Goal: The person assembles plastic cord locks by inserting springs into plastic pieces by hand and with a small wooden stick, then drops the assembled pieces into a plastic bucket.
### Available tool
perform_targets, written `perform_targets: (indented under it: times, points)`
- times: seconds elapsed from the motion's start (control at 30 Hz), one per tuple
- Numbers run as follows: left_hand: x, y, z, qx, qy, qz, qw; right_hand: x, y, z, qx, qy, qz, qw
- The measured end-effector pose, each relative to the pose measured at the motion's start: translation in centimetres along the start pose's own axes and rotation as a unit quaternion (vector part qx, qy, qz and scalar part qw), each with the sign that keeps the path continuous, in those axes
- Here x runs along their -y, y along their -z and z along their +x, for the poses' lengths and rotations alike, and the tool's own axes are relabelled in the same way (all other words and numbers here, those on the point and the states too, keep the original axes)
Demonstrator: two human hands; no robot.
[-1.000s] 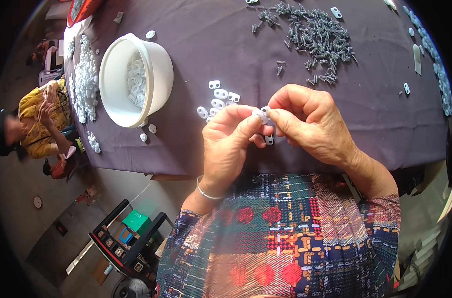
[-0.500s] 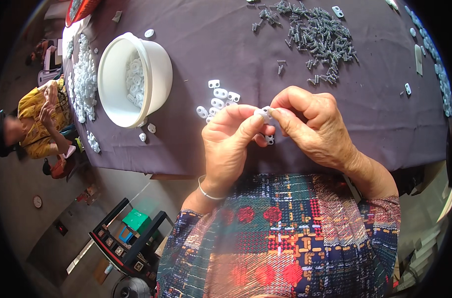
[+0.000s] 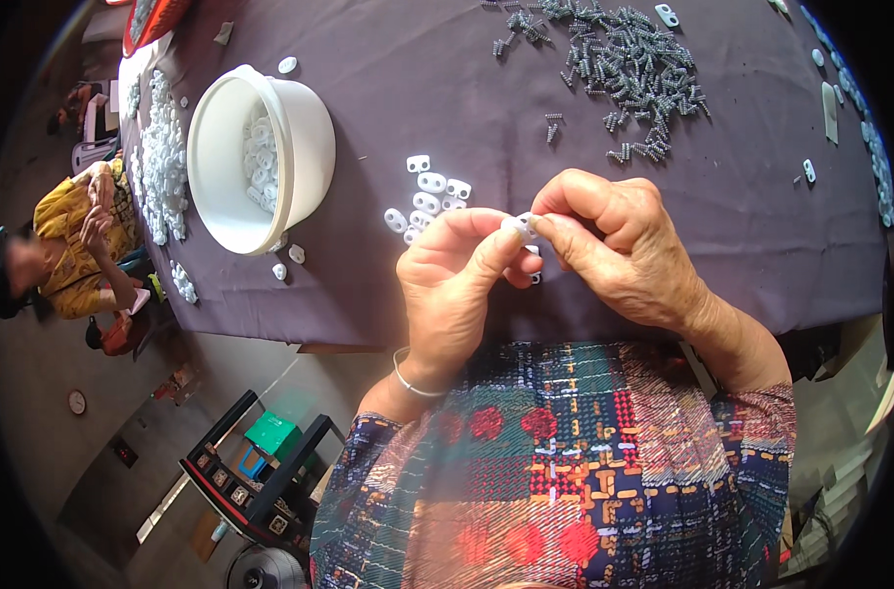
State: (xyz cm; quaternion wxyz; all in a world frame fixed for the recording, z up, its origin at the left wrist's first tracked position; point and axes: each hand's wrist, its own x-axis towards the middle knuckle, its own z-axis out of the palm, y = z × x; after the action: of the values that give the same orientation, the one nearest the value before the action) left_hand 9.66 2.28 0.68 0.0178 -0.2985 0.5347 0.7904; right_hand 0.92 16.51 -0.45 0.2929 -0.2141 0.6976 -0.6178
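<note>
white two-holed cord lock point(image 3: 523, 228) sat between both hands' fingertips, neither hand nearer; long axis partly hidden, could not tell | left hand point(image 3: 449, 270): thumb and index finger pinched its left side | right hand point(image 3: 624, 247): thumb and index finger pinched its right side | cord-lock cluster point(image 3: 426, 202) just far-left; metal springs point(image 3: 635, 71) far, beyond right hand

Pretty tiny change tbh: the right hand point(image 3: 624, 253) now has its pinching fingertips a hair further right than a second ago, and the white two-hole cord lock point(image 3: 521, 227) looks slightly turned. View's drifted too, so the white plastic tub point(image 3: 315, 147) sits further left.
</note>
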Motion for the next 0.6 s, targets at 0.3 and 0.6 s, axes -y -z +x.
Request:
perform_targets:
  times: [0.3,0.6]
  points:
    - [0.09,-0.10,-0.04,-0.001,-0.007,-0.004,1.000,-0.15,0.00,-0.05,0.007,-0.002,-0.008,1.000]
    - [-0.16,-0.25,0.40,0.006,0.001,-0.003,1.000,-0.29,0.05,0.16,-0.006,0.016,0.001,1.000]
